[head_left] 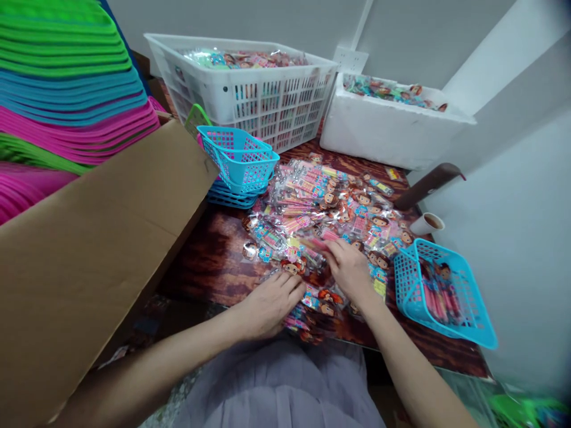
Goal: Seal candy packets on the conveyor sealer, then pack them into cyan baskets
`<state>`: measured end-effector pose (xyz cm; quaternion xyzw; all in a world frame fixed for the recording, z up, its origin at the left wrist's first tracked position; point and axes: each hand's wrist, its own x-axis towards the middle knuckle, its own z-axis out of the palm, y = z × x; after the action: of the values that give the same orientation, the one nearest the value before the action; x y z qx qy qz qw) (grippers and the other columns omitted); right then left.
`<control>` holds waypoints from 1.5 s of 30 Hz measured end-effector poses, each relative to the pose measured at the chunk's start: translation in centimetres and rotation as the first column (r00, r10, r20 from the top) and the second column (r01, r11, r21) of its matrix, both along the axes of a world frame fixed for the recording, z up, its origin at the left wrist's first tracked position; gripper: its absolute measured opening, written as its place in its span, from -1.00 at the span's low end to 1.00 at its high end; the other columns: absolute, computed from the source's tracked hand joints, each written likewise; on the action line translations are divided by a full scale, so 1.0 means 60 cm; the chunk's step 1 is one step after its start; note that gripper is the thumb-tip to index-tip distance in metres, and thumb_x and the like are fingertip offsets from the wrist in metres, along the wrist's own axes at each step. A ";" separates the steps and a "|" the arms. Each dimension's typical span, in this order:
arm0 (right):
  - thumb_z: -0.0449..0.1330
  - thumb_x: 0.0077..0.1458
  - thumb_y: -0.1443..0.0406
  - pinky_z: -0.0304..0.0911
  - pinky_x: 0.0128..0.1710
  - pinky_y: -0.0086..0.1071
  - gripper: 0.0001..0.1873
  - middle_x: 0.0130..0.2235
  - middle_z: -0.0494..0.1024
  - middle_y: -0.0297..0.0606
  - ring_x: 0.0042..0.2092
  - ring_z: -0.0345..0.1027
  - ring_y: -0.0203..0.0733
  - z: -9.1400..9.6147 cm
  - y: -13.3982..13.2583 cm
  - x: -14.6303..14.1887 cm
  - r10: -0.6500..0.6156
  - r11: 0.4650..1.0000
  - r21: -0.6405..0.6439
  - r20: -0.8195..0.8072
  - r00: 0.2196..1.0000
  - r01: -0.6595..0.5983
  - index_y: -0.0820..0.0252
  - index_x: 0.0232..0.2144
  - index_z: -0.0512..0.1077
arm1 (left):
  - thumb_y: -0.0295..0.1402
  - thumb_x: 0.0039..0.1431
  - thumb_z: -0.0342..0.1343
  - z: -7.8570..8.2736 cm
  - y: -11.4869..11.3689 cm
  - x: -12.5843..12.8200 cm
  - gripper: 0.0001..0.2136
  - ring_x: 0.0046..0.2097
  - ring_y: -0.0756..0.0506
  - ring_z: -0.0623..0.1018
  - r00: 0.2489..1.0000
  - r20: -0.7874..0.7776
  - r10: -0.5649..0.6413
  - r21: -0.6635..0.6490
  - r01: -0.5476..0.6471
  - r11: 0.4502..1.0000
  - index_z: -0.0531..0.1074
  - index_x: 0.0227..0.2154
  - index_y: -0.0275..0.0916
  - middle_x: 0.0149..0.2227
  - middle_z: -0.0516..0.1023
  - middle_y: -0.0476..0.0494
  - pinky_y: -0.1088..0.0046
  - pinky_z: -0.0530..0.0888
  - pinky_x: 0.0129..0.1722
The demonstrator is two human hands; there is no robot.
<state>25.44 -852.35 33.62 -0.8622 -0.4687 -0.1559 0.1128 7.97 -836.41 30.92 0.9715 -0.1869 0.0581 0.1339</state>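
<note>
A heap of clear packets [307,196] with cartoon-doll cards and pink and yellow stick-like pieces covers the middle of the dark wood-patterned table [209,261]. My left hand [272,302] curves its fingers over a small stack of packets [310,318] at the table's near edge; its thumb is partly hidden. Farther right, my right hand [350,268] pinches the end of a pink-toned packet [317,244] at the heap's front. To the right, a blue basket [405,285] holds several similar packets [439,294].
An open cardboard box [102,249] with stacked coloured plastic pieces [66,89] fills the left. Blue baskets [245,169] nest beside it. Behind stand a white crate [285,107] and a foam box [383,128], both holding packets. A paper cup [426,224] sits near a dark upright object [428,185].
</note>
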 end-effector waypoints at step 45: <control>0.45 -0.21 0.14 0.16 0.15 0.12 0.16 0.28 0.14 0.25 0.19 0.11 0.27 -0.029 0.049 -0.170 0.035 0.927 -0.331 -0.389 0.921 -0.175 0.43 0.31 -0.01 | -0.04 0.37 -0.18 -0.115 0.004 -0.070 -0.38 0.41 -0.21 -0.01 0.883 -0.307 0.354 -0.806 -0.439 0.396 -0.11 0.38 -0.16 0.42 -0.06 -0.20 0.01 -0.01 0.36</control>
<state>15.22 -849.42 31.85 -0.8551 -0.5050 0.1069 0.0491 3.75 -836.15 24.03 0.7912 0.1093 0.1314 0.5872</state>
